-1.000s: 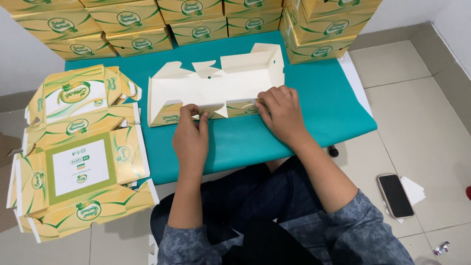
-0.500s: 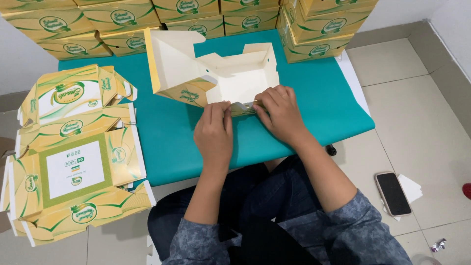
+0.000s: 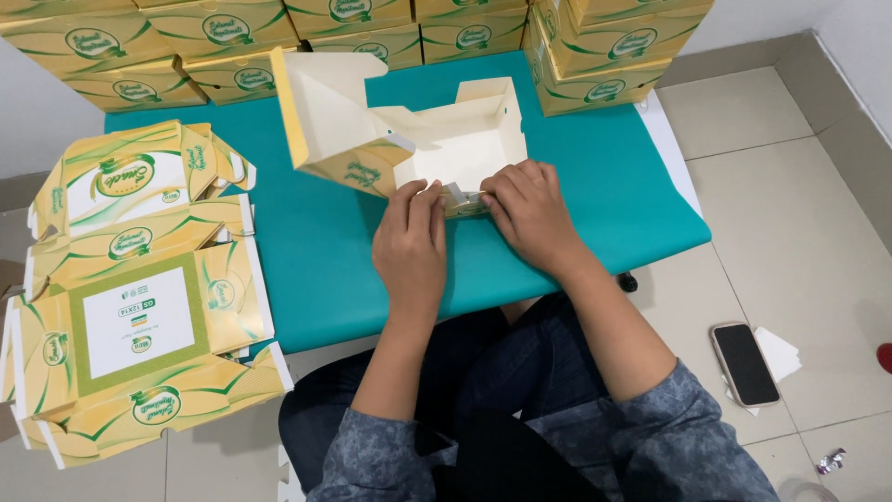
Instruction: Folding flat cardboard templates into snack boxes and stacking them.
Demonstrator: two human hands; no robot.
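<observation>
A half-folded yellow and white cardboard box sits on the teal table, its cream inside facing up and its lid flap raised at the left. My left hand presses on the box's near wall with its fingertips. My right hand grips the same near wall just to the right, fingers curled over a small folded tab. Both hands touch the box at its front edge.
Flat unfolded yellow box blanks lie stacked at the left, hanging over the table's edge. Finished yellow boxes line the back and the right rear corner. A phone and white paper lie on the tiled floor at the right.
The box went from lying flat to standing up, with the lid flap raised at the left. My left hand has shifted right along the near wall, closer to my right hand.
</observation>
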